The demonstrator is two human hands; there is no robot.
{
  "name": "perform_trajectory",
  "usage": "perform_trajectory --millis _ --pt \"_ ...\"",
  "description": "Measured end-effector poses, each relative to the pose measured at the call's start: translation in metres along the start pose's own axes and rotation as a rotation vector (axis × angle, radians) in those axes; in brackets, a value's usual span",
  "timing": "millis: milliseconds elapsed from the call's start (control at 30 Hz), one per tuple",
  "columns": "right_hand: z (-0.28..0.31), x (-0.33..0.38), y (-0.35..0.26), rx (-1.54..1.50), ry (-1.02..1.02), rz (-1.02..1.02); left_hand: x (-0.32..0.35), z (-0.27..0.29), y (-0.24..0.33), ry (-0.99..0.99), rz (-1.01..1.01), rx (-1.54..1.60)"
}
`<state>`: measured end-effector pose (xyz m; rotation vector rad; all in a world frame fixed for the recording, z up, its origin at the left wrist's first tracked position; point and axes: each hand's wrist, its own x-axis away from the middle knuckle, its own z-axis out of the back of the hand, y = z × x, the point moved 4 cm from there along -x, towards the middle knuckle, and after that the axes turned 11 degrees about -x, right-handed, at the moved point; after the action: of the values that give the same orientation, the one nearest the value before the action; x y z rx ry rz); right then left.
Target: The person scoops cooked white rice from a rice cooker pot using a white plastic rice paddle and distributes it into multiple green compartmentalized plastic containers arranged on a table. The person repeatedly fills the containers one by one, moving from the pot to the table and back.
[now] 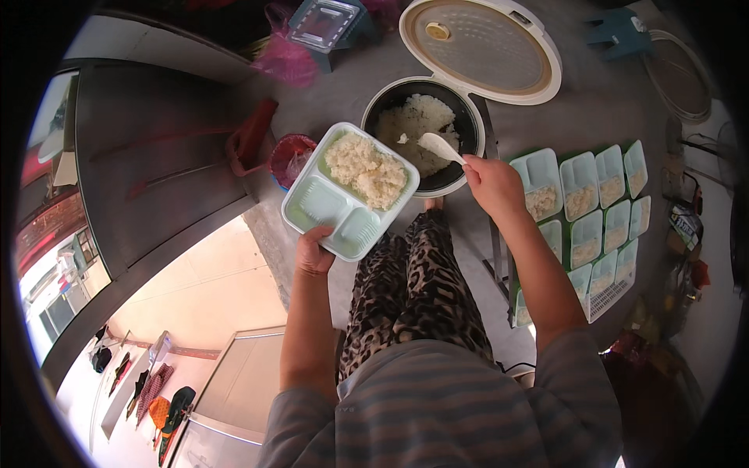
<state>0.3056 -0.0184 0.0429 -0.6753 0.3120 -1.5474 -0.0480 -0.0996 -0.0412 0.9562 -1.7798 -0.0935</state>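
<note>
My left hand (314,251) grips the near edge of a pale green compartment tray (321,201). Cooked rice (365,170) fills the tray's large far compartment, while its two smaller ones hold nothing. In my right hand (496,187) is a white rice paddle (441,147), its blade over the rice inside an open rice cooker (477,129). White rice (417,117) lies in the dark inner pot, with part of the pot's bottom showing. The tray overlaps the pot's left rim in this view. The cooker's lid (484,47) is tipped back.
On the right, several pale green trays (538,175) with rice stand in rows on a table. A red-lined bin (290,148) sits left of my tray. Farther back, a clear plastic container (324,25) rests on a blue-grey stool, beside a pink plastic bag (285,58).
</note>
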Motion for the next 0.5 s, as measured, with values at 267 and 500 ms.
perform_trajectory --millis 267,500 --pt "-0.094 -0.054 0.032 0.174 -0.193 -0.020 0.030 0.039 0.014 0.097 0.029 -0.053" --pt "-0.099 -0.052 0.024 0.002 -0.200 0.034 0.032 0.033 0.012 0.120 -0.008 -0.023"
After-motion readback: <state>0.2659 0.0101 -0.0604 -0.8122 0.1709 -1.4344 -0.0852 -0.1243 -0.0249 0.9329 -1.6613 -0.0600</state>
